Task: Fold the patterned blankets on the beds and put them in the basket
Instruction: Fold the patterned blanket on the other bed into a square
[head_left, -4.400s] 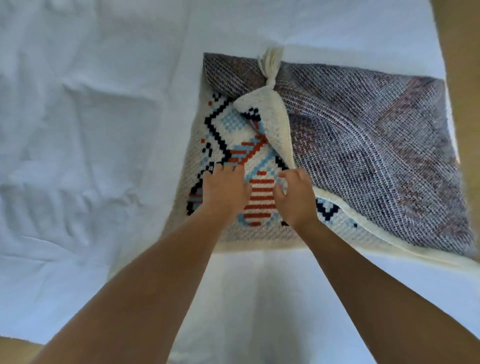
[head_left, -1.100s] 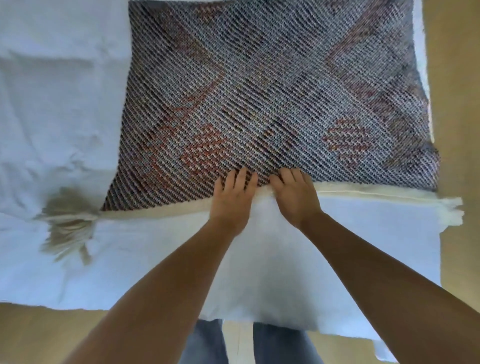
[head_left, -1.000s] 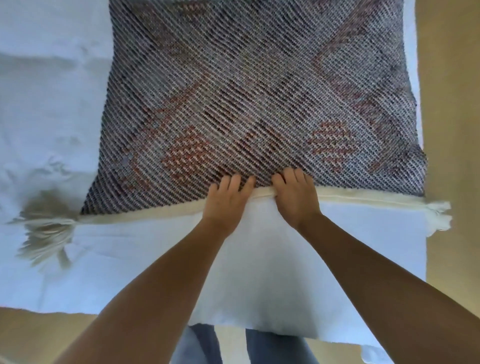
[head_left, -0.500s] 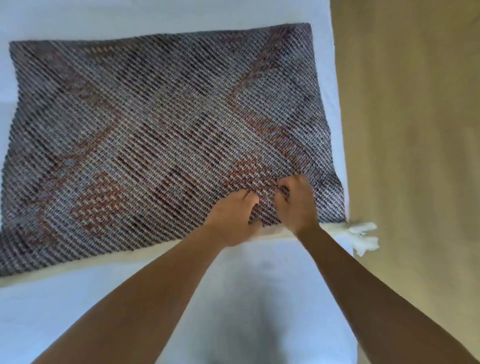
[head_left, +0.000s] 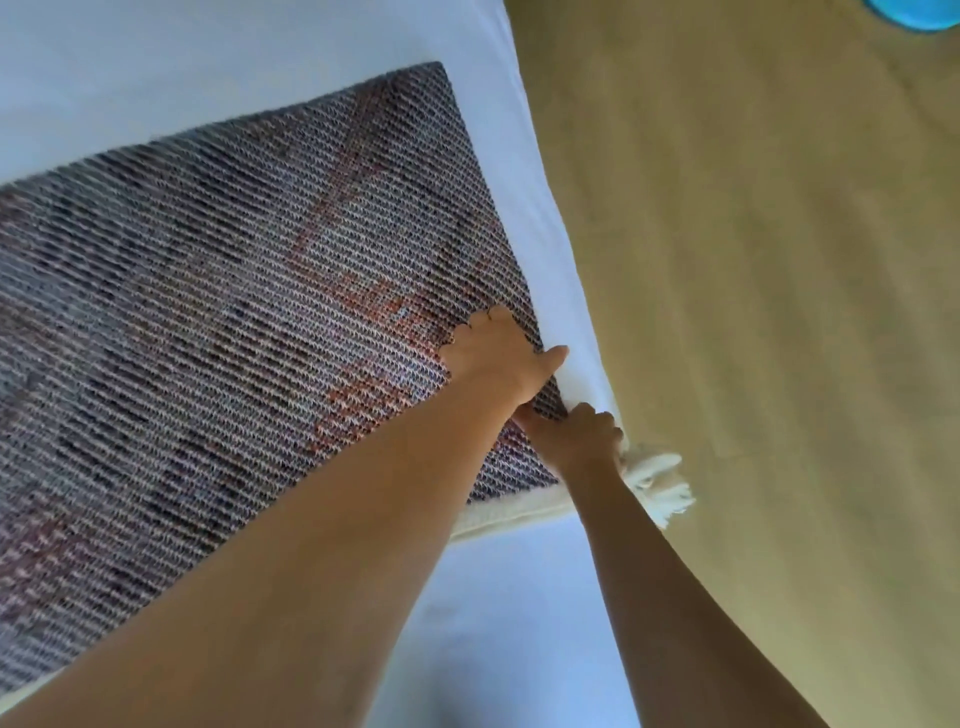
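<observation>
The patterned blanket (head_left: 218, 322) lies folded on the white bed (head_left: 208, 62) with its grey-and-rust woven back side up. A cream border runs along its near edge and ends in a cream tassel (head_left: 660, 480) at the right corner. My left hand (head_left: 498, 358) sits on the blanket's right edge, fingers curled into the fabric and thumb pointing right. Just below it, my right hand (head_left: 584, 436) grips the near right corner beside the tassel. No basket can be made out for certain.
The bed's right edge (head_left: 550, 197) runs diagonally past the blanket. Beyond it lies tan wooden floor (head_left: 779, 312). Part of a blue object (head_left: 914, 13) shows at the top right corner. White sheet (head_left: 509, 623) spreads between my forearms.
Both hands slid right along the near edge, from its middle to the right corner. Their fingers went from lying flat to curling into the fabric. The view swung right, showing more floor.
</observation>
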